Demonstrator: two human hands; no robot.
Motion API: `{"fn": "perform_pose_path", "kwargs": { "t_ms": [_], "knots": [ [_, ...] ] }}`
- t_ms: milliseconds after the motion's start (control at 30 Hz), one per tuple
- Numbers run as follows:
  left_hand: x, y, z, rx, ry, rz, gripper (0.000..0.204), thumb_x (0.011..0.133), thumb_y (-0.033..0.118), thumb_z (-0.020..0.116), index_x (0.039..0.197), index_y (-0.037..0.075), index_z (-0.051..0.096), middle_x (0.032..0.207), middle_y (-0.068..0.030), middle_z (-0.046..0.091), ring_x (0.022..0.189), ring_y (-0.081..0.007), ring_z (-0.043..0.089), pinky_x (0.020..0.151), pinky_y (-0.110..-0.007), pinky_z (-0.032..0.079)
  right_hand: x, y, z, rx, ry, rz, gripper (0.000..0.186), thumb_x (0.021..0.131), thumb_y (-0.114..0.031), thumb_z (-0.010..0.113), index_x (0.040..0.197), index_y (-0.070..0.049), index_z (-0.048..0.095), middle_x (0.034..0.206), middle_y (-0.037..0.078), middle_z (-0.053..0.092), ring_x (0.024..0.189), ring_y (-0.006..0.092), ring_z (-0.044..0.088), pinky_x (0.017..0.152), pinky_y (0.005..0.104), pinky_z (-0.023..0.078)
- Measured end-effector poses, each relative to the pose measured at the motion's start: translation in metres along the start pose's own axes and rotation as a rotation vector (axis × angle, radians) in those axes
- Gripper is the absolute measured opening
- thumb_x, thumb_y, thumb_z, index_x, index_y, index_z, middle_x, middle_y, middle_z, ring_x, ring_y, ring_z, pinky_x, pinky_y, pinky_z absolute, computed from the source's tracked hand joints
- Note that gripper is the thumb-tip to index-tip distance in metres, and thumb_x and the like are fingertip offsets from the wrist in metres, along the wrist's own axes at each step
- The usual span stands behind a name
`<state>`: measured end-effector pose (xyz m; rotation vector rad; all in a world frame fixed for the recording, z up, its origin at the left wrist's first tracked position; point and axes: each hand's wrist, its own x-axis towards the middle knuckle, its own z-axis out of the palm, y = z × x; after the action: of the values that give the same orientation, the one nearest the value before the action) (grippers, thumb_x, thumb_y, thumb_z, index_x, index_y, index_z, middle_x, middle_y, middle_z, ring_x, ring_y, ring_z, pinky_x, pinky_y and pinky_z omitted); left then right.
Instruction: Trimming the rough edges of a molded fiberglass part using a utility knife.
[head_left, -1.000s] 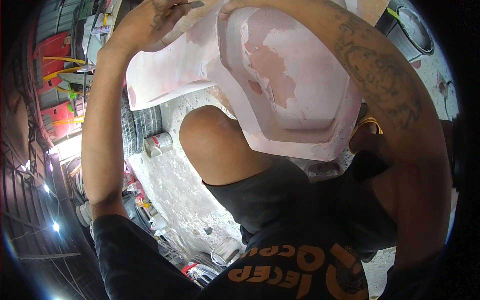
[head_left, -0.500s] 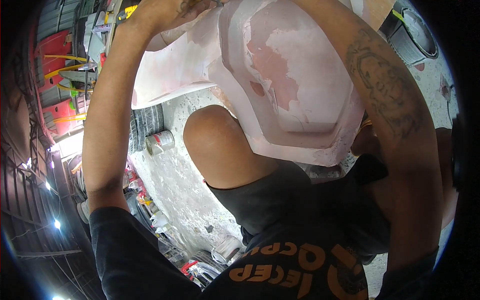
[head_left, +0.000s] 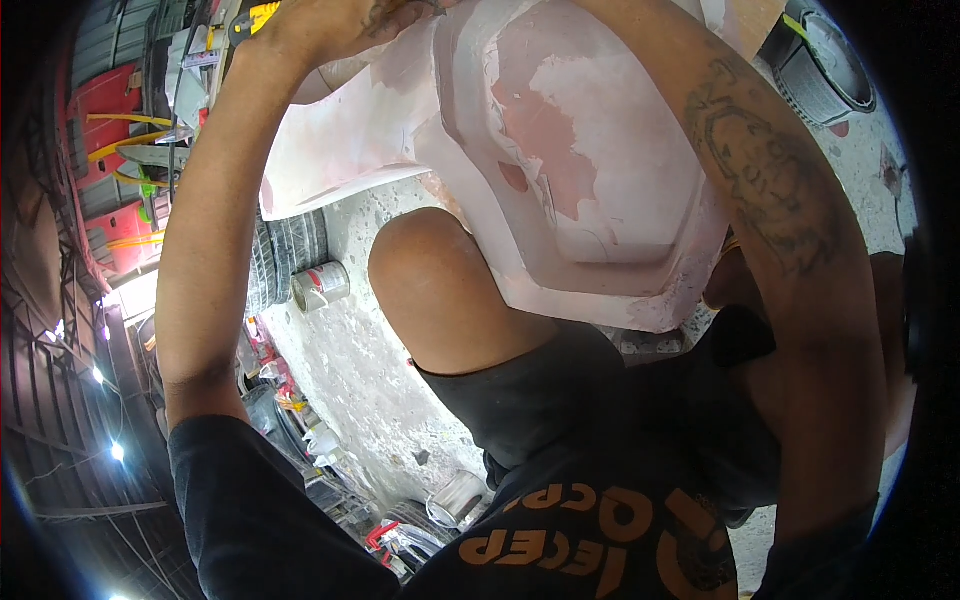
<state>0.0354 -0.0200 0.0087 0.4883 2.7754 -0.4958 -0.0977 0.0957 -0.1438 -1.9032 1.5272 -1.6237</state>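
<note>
A large moulded panel (head_left: 640, 130), coated white with patches of pink-brown, fills the upper middle. It has a recessed area with raised, angular edges, and its lower end reaches down beside my bent knee. At the top edge of the picture, my left hand (head_left: 345, 25) is by the panel's upper left part. Its fingers are cut off by the frame, so their grip is hidden. My right forearm passes along the panel's right side, and the hand at its end lies beyond the top edge. Whatever either hand holds cannot be made out.
A paint can (head_left: 322, 287) lies on its side by stacked tyres (head_left: 303, 240) at the left. Another can (head_left: 458, 498) lies lower down. A dark bucket (head_left: 825, 70) stands at the upper right. A yellow-and-black tool (head_left: 258, 18) is beside my left wrist.
My left forearm has shifted slightly to the left, and my right forearm has moved a little up and left. The panel stays almost where it was.
</note>
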Motion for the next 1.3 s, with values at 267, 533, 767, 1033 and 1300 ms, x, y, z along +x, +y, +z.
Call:
{"fn": "perform_pose_path", "kwargs": {
  "t_ms": [267, 533, 767, 1033, 1300],
  "knots": [
    [-0.001, 0.007, -0.001, -0.032, -0.036, -0.067, 0.024, 0.093, 0.027, 0.066, 0.099, 0.006, 0.076, 0.089, -0.0204, 0.072, 0.081, -0.0423, 0.068, 0.073, -0.049, 0.054, 0.000, 0.000, 0.003, 0.022, -0.006, 0.005, 0.021, 0.078, -0.004, 0.073, 0.097, -0.004, 0.081, 0.090, 0.013, 0.079, 0.081, 0.0225, 0.075, 0.077, 0.0343, 0.057],
    [-0.002, 0.009, 0.000, -0.052, -0.056, -0.074, 0.025, 0.095, 0.027, 0.065, 0.100, 0.005, 0.076, 0.090, -0.0210, 0.072, 0.082, -0.0424, 0.068, 0.073, -0.048, 0.055, 0.002, 0.000, 0.005, -0.089, 0.003, 0.013, 0.021, 0.078, -0.006, 0.074, 0.097, -0.005, 0.082, 0.090, 0.013, 0.079, 0.081, 0.0237, 0.075, 0.076, 0.0346, 0.057],
    [-0.006, 0.007, 0.005, -0.030, 0.001, -0.054, 0.025, 0.095, 0.026, 0.066, 0.099, 0.004, 0.076, 0.090, -0.0214, 0.072, 0.082, -0.0428, 0.067, 0.073, -0.048, 0.055, 0.004, -0.003, 0.006, -0.128, -0.005, 0.025, 0.021, 0.078, -0.009, 0.073, 0.097, -0.007, 0.082, 0.090, 0.013, 0.079, 0.082, 0.0251, 0.076, 0.078, 0.0358, 0.058],
    [-0.004, 0.008, 0.006, -0.074, 0.009, -0.036, 0.024, 0.094, 0.026, 0.067, 0.091, 0.003, 0.075, 0.085, -0.0219, 0.071, 0.080, -0.0426, 0.067, 0.071, -0.049, 0.054, 0.004, -0.006, 0.007, -0.157, 0.002, 0.077, 0.022, 0.078, -0.010, 0.073, 0.098, -0.008, 0.082, 0.090, 0.014, 0.078, 0.082, 0.0266, 0.076, 0.080, 0.0367, 0.058],
    [-0.003, 0.011, 0.008, 0.024, -0.080, -0.150, 0.029, 0.095, 0.028, 0.066, 0.081, 0.003, 0.072, 0.077, -0.0225, 0.068, 0.074, -0.0431, 0.067, 0.068, -0.049, 0.054, 0.006, -0.008, 0.008, -0.184, -0.021, 0.076, 0.022, 0.078, -0.010, 0.072, 0.097, -0.008, 0.082, 0.090, 0.014, 0.078, 0.083, 0.0280, 0.076, 0.080, 0.0377, 0.058]
  ]
}}
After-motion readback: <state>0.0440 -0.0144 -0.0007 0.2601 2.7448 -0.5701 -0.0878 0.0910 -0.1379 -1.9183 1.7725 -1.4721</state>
